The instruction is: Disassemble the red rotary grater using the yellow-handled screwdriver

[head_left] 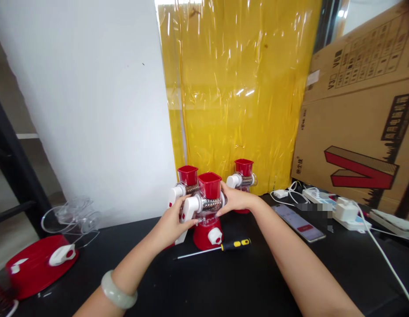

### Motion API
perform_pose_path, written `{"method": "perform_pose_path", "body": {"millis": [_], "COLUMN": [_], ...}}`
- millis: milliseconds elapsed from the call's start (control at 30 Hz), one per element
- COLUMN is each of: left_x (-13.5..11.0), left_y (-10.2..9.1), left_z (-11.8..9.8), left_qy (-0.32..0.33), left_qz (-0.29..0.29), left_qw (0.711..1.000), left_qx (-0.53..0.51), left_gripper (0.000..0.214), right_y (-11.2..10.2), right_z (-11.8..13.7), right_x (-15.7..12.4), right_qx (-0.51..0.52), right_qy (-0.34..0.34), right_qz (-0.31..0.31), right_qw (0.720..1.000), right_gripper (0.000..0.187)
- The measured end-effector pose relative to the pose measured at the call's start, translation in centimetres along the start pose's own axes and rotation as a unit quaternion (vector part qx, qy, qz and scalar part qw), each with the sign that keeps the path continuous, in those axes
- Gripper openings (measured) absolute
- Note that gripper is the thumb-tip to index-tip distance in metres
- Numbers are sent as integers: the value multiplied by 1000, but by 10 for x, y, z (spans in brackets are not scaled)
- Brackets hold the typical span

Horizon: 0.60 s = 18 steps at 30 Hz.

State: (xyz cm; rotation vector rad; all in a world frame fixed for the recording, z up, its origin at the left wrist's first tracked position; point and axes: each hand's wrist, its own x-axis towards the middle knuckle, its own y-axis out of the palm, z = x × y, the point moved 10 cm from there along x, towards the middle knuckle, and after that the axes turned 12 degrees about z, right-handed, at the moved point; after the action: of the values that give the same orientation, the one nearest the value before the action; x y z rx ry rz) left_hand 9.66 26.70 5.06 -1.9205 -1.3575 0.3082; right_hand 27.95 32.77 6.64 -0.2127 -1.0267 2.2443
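Note:
A red and white rotary grater [210, 187] with a clear body and a metal drum stands upright on the black table. My left hand [174, 220] is curved around its left side by the white crank, fingertips partly hidden behind. On the other side my right hand [235, 200] grips the clear body near the drum's end. Close behind on the left is a second rotary grater [188, 175], partly covered by my left hand and the front one. A third rotary grater [244, 167] stands behind my right hand. In front lies a screwdriver [235, 244] with a black and yellow handle.
At the left are a red grater base [42, 266] and clear plastic parts [74, 215]. A phone [298, 223], a power strip [351, 222] and white cables occupy the right. A large cardboard box [356, 119] leans there; a yellow plastic curtain [237, 88] hangs behind.

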Motion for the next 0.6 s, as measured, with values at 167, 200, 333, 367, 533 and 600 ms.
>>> {"method": "perform_pose_path", "body": {"millis": [167,200,333,367,533,600], "left_x": [-3,-4,-4,-4,-2,-3], "left_y": [-1,-1,-2,-3,-9,-9], "left_z": [-10,-11,-11,-10,-11,-15], "left_qy": [3,-1,-12,-9,14,25], "left_qz": [-7,-9,1,2,-17,-18], "left_qw": [1000,1000,1000,1000,999,999], "left_qx": [-1,-1,-10,-15,-26,-24], "left_gripper": [76,78,82,81,86,88], "right_y": [1,1,1,1,1,2], "right_z": [11,12,19,21,32,34], "right_x": [1,1,-2,-2,-4,-5], "right_qx": [-1,-1,1,-1,-21,-29], "right_qy": [-44,-43,-37,-38,-42,-38], "right_qz": [-6,-10,-18,-19,-33,-39], "right_qw": [999,999,999,999,998,998], "right_gripper": [99,99,94,93,93,91]}}
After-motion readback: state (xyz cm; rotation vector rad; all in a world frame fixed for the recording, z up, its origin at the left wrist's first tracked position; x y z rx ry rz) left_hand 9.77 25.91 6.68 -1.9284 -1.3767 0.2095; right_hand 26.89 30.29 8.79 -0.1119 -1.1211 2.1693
